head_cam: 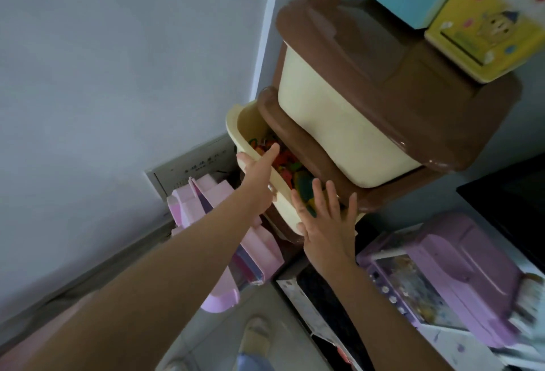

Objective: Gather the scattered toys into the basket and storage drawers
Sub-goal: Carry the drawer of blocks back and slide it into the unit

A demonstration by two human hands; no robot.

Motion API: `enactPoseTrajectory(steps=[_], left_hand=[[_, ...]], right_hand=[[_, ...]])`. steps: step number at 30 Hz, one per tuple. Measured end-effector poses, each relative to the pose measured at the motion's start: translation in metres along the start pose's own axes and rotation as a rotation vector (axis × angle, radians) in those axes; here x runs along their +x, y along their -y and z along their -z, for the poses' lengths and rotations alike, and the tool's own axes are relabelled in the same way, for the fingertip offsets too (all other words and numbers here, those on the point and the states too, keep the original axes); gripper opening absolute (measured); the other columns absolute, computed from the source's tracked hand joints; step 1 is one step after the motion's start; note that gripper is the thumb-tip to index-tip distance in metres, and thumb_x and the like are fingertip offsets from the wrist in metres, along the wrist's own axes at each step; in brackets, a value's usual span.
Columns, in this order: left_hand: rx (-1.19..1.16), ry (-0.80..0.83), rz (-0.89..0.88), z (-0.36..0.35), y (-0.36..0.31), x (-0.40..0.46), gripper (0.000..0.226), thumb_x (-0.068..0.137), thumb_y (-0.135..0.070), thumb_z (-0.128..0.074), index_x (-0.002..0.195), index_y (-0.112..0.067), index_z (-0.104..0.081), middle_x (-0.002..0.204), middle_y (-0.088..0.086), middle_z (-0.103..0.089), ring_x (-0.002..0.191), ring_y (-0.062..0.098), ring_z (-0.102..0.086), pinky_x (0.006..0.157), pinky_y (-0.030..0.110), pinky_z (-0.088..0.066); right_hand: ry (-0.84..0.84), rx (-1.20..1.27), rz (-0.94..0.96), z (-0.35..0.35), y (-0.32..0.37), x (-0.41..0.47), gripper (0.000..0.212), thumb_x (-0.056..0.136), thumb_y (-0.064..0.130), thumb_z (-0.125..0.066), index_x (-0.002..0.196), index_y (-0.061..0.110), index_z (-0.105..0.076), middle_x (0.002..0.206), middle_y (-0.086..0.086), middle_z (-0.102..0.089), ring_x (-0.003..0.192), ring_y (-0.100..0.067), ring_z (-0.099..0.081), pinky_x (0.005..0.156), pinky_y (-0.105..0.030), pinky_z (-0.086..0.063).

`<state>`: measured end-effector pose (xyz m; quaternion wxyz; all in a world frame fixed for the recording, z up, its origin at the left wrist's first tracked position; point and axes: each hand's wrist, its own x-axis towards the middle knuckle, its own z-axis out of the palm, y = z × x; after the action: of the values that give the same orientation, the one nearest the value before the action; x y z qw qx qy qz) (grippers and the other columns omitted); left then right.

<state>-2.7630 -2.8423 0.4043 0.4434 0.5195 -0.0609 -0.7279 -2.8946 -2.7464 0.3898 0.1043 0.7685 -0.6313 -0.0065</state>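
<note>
Both forearms are bare with no sleeves, the left hand (259,182) and right hand (324,223) carry no rings, and at 6 o'clock a light slipper (255,336) and blue trouser leg (253,363) show.

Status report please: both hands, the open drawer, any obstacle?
Left hand open on drawer front. Right hand open, flat against it. Cream drawer pulled out, colourful toys inside. No obstacle visible.

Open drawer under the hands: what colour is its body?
Cream-yellow open drawer, set in a brown frame; seen in the head view.
</note>
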Motion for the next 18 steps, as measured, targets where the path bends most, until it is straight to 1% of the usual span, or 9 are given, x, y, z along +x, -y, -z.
enactPoseTrajectory(steps=[1, 3, 5, 6, 8, 10, 12, 15, 18], left_hand=[[0.027, 0.022, 0.023, -0.006, -0.004, 0.003, 0.093, 0.082, -0.034, -0.068, 0.14, -0.048, 0.003, 0.146, 0.006, -0.031, 0.129, 0.035, -0.036, 0.099, 0.063, -0.036], [0.083, 0.027, 0.038, -0.014, -0.008, 0.013, 0.098, 0.083, -0.028, -0.069, 0.144, -0.042, 0.007, 0.152, 0.007, -0.022, 0.137, 0.035, -0.026, 0.099, 0.066, -0.034], [0.148, 0.022, 0.004, -0.024, -0.006, 0.021, 0.102, 0.083, -0.021, -0.069, 0.146, -0.039, 0.008, 0.154, 0.005, -0.017, 0.139, 0.034, -0.024, 0.098, 0.066, -0.036], [0.171, 0.021, -0.017, -0.028, -0.004, 0.026, 0.101, 0.081, -0.02, -0.071, 0.146, -0.038, 0.004, 0.153, 0.005, -0.021, 0.137, 0.034, -0.029, 0.096, 0.064, -0.039], [0.199, 0.029, -0.042, -0.036, 0.001, 0.033, 0.096, 0.077, -0.019, -0.075, 0.144, -0.037, -0.008, 0.147, 0.004, -0.033, 0.126, 0.033, -0.044, 0.089, 0.061, -0.046], [0.242, 0.006, -0.088, -0.044, 0.005, 0.04, 0.091, 0.076, -0.017, -0.074, 0.142, -0.034, -0.014, 0.139, 0.003, -0.041, 0.116, 0.03, -0.052, 0.084, 0.057, -0.051], [0.283, -0.02, -0.148, -0.051, 0.008, 0.046, 0.086, 0.079, -0.011, -0.07, 0.142, -0.033, -0.016, 0.134, 0.004, -0.046, 0.11, 0.027, -0.055, 0.083, 0.052, -0.053], [0.189, 0.025, -0.204, -0.049, 0.016, 0.054, 0.084, 0.081, -0.001, -0.064, 0.143, -0.034, -0.019, 0.128, 0.008, -0.053, 0.107, 0.026, -0.059, 0.084, 0.05, -0.054], [0.109, 0.067, -0.245, -0.041, 0.018, 0.058, 0.083, 0.082, 0.005, -0.062, 0.143, -0.034, -0.024, 0.125, 0.009, -0.055, 0.107, 0.028, -0.061, 0.081, 0.048, -0.056]], right_hand=[[0.011, -0.006, -0.007, -0.002, -0.008, 0.005, 0.081, 0.063, 0.034, -0.081, 0.136, 0.026, -0.047, 0.14, -0.017, -0.047, 0.13, -0.038, -0.043, 0.107, -0.062, -0.018], [0.052, -0.009, -0.002, -0.005, -0.02, 0.014, 0.09, 0.068, 0.037, -0.078, 0.144, 0.023, -0.03, 0.144, -0.017, -0.042, 0.133, -0.035, -0.039, 0.107, -0.056, -0.021], [0.083, 0.073, 0.009, -0.008, -0.03, 0.021, 0.099, 0.069, 0.025, -0.079, 0.147, 0.02, -0.017, 0.147, -0.015, -0.038, 0.135, -0.032, -0.037, 0.108, -0.047, -0.025], [0.086, 0.132, 0.001, -0.008, -0.032, 0.025, 0.103, 0.066, 0.017, -0.082, 0.147, 0.017, -0.018, 0.146, -0.014, -0.039, 0.134, -0.031, -0.04, 0.107, -0.044, -0.03], [0.088, 0.207, -0.027, -0.004, -0.033, 0.031, 0.105, 0.055, 0.007, -0.086, 0.145, 0.011, -0.03, 0.14, -0.013, -0.048, 0.127, -0.03, -0.049, 0.101, -0.041, -0.041], [0.042, 0.197, -0.026, -0.004, -0.037, 0.037, 0.105, 0.036, 0.005, -0.09, 0.133, 0.006, -0.049, 0.124, -0.013, -0.061, 0.11, -0.029, -0.06, 0.089, -0.04, -0.05], [-0.001, 0.215, -0.038, -0.008, -0.04, 0.041, 0.102, 0.025, 0.003, -0.09, 0.122, 0.005, -0.059, 0.114, -0.011, -0.065, 0.098, -0.028, -0.064, 0.08, -0.039, -0.055], [-0.014, 0.303, -0.051, -0.017, -0.042, 0.042, 0.096, 0.031, -0.004, -0.087, 0.122, 0.008, -0.06, 0.117, -0.009, -0.063, 0.1, -0.027, -0.062, 0.08, -0.037, -0.056], [-0.026, 0.31, -0.057, -0.02, -0.039, 0.045, 0.094, 0.032, -0.005, -0.086, 0.121, 0.008, -0.061, 0.116, -0.009, -0.064, 0.099, -0.028, -0.062, 0.079, -0.039, -0.057]])
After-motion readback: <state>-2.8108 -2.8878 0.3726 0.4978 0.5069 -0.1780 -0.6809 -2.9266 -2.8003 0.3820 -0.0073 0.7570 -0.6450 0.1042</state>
